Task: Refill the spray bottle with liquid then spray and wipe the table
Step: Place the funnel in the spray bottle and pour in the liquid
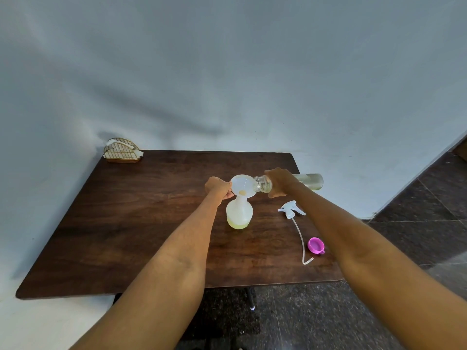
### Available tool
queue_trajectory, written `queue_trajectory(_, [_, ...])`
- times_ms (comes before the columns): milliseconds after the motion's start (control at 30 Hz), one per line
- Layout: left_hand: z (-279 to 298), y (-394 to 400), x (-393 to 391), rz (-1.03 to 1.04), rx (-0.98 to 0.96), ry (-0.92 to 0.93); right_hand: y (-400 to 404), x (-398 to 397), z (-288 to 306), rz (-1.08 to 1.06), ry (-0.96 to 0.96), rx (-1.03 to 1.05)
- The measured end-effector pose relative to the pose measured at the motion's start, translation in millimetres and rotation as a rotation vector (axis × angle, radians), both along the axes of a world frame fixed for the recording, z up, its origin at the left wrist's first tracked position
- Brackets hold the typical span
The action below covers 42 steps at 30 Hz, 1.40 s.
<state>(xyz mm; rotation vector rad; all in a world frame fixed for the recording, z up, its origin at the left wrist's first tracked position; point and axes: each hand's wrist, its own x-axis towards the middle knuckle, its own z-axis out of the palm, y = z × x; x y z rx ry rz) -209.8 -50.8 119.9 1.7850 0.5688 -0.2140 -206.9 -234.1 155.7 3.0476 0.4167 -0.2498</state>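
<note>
A translucent white spray bottle (239, 214) stands upright mid-table with a little yellowish liquid at its bottom. A white funnel (243, 185) sits in its neck. My left hand (217, 187) pinches the funnel's left rim. My right hand (281, 182) grips a clear refill bottle (309, 181), tipped on its side, its open mouth at the funnel's right edge. The bottle's far end holds pale liquid. The white trigger sprayer head (291, 210) with its long dip tube lies on the table to the right. A pink cap (316, 245) lies near the tube's end.
The dark wooden table (126, 223) stands against a grey wall. A wire napkin holder (122, 150) with white napkins sits at the back left corner. Dark tiled floor lies to the right and in front of the table.
</note>
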Motion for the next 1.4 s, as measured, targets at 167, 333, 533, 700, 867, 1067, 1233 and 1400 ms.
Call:
queue_trajectory(167, [2.6, -0.5, -1.1, 0.002, 0.001, 0.003, 1.5, 1.1, -1.7, 0.006, 0.004, 0.01])
queue_trajectory(333, [2.4, -0.6, -0.7, 0.007, -0.001, 0.004, 2.4, 0.9, -2.6, 0.006, 0.013, 0.013])
queue_trajectory(533, [2.9, -1.0, -1.5, 0.008, 0.006, 0.005, 2.8, 2.0, -1.7, 0.004, 0.014, 0.008])
queue_trajectory(700, [3.2, -1.9, -1.8, 0.01, 0.001, 0.007, 1.0, 2.5, -2.0, 0.0, 0.011, 0.013])
queue_trajectory(867, [4.6, -2.4, -3.1, 0.017, -0.008, 0.009, 0.9, 1.4, -3.1, -0.009, 0.01, 0.019])
queue_trajectory(1067, [5.2, -2.2, -3.9, 0.012, -0.013, 0.007, 0.7, 1.6, -3.6, -0.005, 0.01, 0.016])
queue_trajectory(1233, [5.3, -2.0, -4.4, 0.012, -0.003, 0.012, -0.2, 1.4, -3.5, -0.001, 0.008, 0.011])
queue_trajectory(1400, [5.3, -2.3, -4.1, 0.006, -0.001, 0.012, -0.9, 0.7, -3.2, 0.004, 0.005, 0.008])
